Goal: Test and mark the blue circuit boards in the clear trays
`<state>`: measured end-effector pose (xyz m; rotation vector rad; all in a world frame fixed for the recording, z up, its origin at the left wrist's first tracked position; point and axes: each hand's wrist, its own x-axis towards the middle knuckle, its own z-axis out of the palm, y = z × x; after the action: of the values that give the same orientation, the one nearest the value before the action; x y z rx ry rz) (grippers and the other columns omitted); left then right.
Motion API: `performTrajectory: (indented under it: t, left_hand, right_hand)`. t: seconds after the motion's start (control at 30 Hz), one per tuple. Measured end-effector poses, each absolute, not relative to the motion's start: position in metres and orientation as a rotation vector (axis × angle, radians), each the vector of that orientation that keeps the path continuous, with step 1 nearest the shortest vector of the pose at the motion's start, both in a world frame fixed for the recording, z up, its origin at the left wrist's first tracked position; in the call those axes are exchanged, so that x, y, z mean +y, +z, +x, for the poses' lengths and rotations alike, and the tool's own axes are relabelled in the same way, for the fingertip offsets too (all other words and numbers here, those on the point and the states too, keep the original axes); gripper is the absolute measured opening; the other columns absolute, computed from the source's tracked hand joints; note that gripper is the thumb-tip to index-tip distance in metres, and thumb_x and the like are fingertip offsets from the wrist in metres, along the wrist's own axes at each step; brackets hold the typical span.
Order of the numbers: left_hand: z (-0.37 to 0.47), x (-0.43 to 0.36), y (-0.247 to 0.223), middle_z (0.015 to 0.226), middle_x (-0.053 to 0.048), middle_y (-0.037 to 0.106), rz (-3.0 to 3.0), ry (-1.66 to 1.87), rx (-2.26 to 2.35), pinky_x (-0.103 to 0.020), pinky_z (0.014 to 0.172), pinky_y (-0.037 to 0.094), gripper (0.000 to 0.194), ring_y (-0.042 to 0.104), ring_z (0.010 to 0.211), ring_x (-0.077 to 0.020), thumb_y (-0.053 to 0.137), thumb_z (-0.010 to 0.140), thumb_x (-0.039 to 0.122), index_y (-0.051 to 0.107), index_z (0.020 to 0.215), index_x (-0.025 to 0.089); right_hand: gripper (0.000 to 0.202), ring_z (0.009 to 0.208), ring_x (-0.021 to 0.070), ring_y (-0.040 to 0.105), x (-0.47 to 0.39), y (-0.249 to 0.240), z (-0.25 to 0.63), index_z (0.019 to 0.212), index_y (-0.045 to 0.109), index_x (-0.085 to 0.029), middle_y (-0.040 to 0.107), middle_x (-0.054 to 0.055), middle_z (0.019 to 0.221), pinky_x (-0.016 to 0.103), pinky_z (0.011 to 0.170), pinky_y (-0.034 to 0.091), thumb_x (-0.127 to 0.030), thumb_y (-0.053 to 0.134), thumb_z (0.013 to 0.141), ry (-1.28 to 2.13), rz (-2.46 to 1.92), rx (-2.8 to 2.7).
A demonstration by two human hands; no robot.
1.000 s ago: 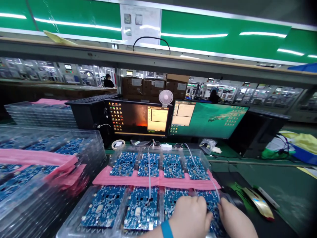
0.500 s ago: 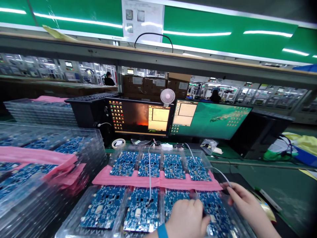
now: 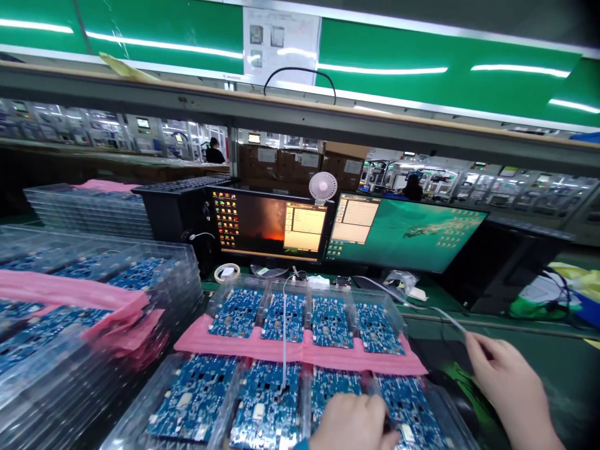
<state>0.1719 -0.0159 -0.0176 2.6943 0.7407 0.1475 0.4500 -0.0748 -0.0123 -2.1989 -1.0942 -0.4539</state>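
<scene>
My right hand (image 3: pixel 509 375) pinches the end of a white cable (image 3: pixel 412 304) to the right of the clear tray (image 3: pixel 220 409). The cable runs back toward the monitors. My left hand (image 3: pixel 354 422) is closed over the front row of blue circuit boards (image 3: pixel 187 397); a small dark thing shows at its fingers, too hidden to name. A second white cable (image 3: pixel 284 337) stretches over the tray down to a front-row board (image 3: pixel 267 403). Pink foam (image 3: pixel 300 352) lies between the two rows of boards.
Stacked clear trays (image 3: pixel 164 300) with boards and pink sheets rise at the left. Behind are two monitors (image 3: pixel 272 225), a small fan (image 3: pixel 323 185) and a tape roll (image 3: pixel 227 272). A black computer case (image 3: pixel 497 262) stands at the right. Two people are in the background.
My right hand has moved right, away from the tray, drawing the white cable with it off the back-right board. My left hand stays over the front row, slightly lower in view.
</scene>
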Motion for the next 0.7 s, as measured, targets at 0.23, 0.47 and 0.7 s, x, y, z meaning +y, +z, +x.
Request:
performTrajectory:
  t: [0.23,0.47,0.7]
  left_hand:
    - [0.171,-0.015,-0.018,0.080,-0.010,0.064,2.715,0.133,0.731,-0.033,0.060,0.047,0.030,0.061,0.071,-0.0266,0.054,0.075,0.040,0.055,0.088,0.014]
    - [0.171,-0.011,-0.017,0.083,-0.011,0.064,2.591,0.155,0.739,-0.037,0.065,0.047,0.029,0.061,0.075,-0.0280,0.055,0.074,0.040,0.058,0.088,0.015]
    - [0.159,-0.014,-0.003,0.086,-0.004,0.065,1.999,0.562,0.662,-0.024,0.068,0.045,0.021,0.059,0.078,-0.0167,0.056,0.070,0.022,0.059,0.090,0.016]
  right_hand:
    - [0.030,0.068,0.0213,0.056,-0.056,-0.047,0.467,0.084,0.065,-0.017,0.057,0.009,0.080,0.028,0.057,0.042,-0.029,0.038,0.082,-0.434,-2.574,-1.426]
    - [0.047,0.096,0.0287,0.049,-0.059,-0.057,0.449,0.108,0.056,-0.011,0.051,0.012,0.109,0.043,0.083,0.039,-0.043,0.039,0.078,-0.192,-2.364,-1.475]
    - [0.047,0.111,0.0247,0.039,-0.093,-0.027,0.364,0.116,0.054,-0.022,0.045,0.003,0.120,0.030,0.093,0.036,-0.035,0.059,0.071,0.708,-1.583,-1.883]
